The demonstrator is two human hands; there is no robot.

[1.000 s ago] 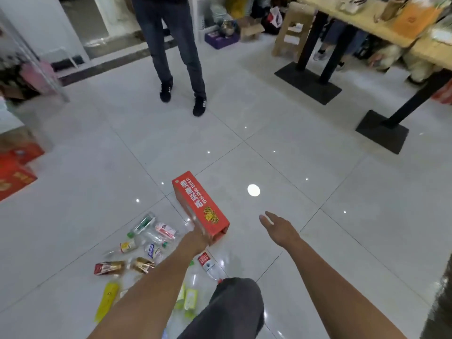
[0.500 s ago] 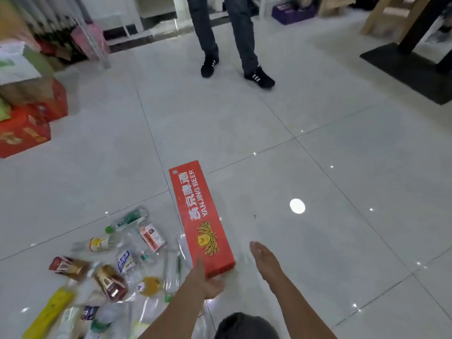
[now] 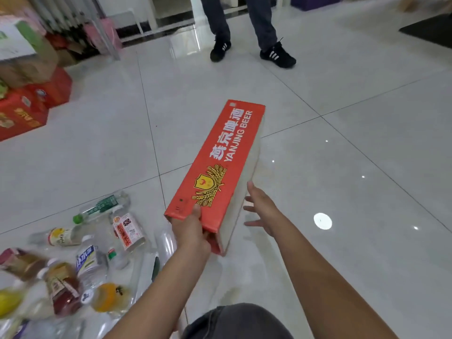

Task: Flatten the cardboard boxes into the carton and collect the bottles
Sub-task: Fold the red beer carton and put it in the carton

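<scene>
A long red Yanjing Beer box (image 3: 220, 162) is lifted off the white tiled floor, its far end pointing away from me. My left hand (image 3: 192, 231) grips its near end, thumb on the red top face. My right hand (image 3: 263, 207) is at the box's pale right side with fingers spread; a fingertip touches the side near the lower edge. Several empty plastic bottles (image 3: 93, 260) lie scattered on the floor at the lower left, some clear, some with red, blue or yellow labels.
Stacked red and brown cartons (image 3: 27, 94) stand at the far left. A person in dark trousers and black shoes (image 3: 277, 55) stands at the top centre. A dark table base (image 3: 430, 30) is at the top right. My knee (image 3: 234, 321) shows at the bottom.
My left hand has raised the red box off the floor and swung it rightward. My right hand has come up to the box's right side. The view has tilted down and left.
</scene>
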